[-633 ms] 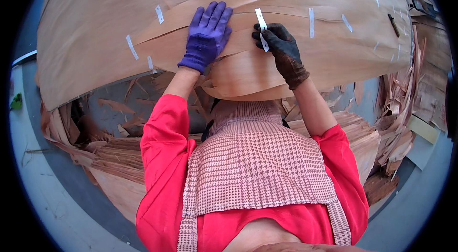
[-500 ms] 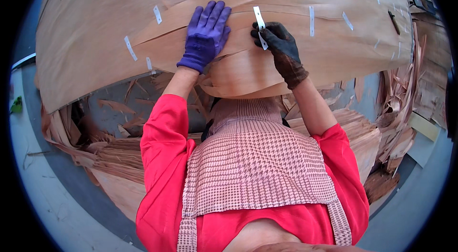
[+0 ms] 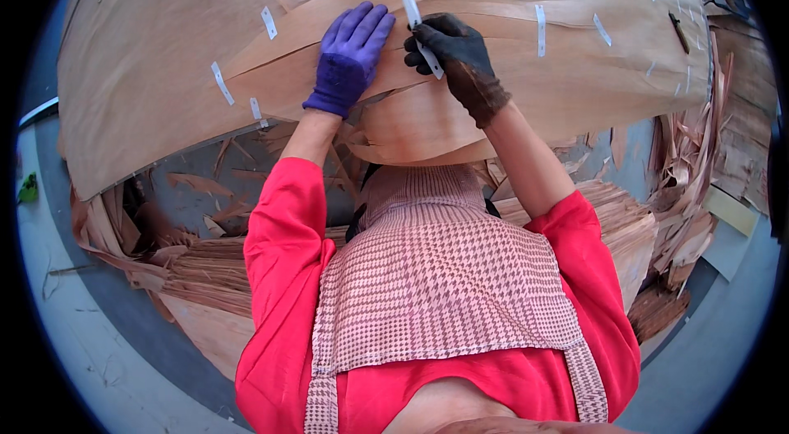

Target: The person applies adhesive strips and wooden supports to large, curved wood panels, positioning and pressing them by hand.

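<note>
L hand [image 3: 349, 56], purple glove, lies flat w/ fingers spread on the veneer sheet [image 3: 164, 48] at 12 o'clock. R hand [image 3: 456, 52], dark glove, pinches a white tape strip [image 3: 417, 23] over the split. Best to press the seam shut & rub the tape down firmly. Vs 0.6 s ago: poses nearly unchanged.

Veneer sheet [image 3: 164, 64] beyond top edge

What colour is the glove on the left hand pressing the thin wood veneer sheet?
Purple, on the left hand; seen in the head view.
</note>
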A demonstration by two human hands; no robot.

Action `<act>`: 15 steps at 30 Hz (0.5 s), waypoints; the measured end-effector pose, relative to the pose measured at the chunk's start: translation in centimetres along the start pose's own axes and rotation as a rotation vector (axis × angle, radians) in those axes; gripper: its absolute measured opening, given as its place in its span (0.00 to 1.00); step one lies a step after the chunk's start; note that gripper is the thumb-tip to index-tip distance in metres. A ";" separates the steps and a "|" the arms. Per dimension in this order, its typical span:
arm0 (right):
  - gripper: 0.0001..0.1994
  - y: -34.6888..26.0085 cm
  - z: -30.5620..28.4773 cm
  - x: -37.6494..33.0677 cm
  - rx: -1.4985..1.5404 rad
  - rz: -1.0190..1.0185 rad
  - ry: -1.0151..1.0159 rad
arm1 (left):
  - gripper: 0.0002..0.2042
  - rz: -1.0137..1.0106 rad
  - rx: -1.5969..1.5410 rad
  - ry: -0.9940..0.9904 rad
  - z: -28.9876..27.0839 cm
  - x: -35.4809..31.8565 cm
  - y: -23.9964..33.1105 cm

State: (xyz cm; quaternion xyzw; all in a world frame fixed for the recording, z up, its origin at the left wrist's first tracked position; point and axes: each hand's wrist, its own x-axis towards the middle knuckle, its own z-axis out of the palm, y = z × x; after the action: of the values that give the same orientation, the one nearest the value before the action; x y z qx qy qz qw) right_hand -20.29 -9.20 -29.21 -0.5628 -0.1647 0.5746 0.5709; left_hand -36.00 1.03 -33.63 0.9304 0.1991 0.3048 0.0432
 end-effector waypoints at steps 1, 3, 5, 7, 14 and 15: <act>0.10 0.1 0.1 0.4 -0.034 0.078 -0.004 | 0.22 -0.002 -0.026 0.015 0.3 0.0 -0.1; 0.11 0.2 0.4 0.4 -0.051 0.130 0.024 | 0.23 -0.023 -0.065 0.019 0.4 0.0 -0.2; 0.10 0.4 0.3 0.5 -0.060 0.159 0.030 | 0.22 -0.056 -0.090 -0.001 0.4 0.2 -0.3; 0.10 0.8 0.3 0.5 -0.061 0.162 0.037 | 0.22 -0.090 -0.105 0.031 1.0 -0.2 -0.5; 0.11 0.9 0.5 0.7 -0.058 0.178 0.068 | 0.20 0.117 0.180 -0.080 0.7 1.0 0.3; 0.12 0.9 0.6 0.6 -0.073 0.171 0.075 | 0.21 0.116 0.197 -0.088 0.8 1.0 0.3</act>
State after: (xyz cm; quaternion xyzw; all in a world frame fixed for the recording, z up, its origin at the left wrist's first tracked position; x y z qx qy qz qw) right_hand -20.99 -8.66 -30.05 -0.6162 -0.1154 0.5935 0.5046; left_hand -34.74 1.16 -33.69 0.9525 0.1717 0.2447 -0.0575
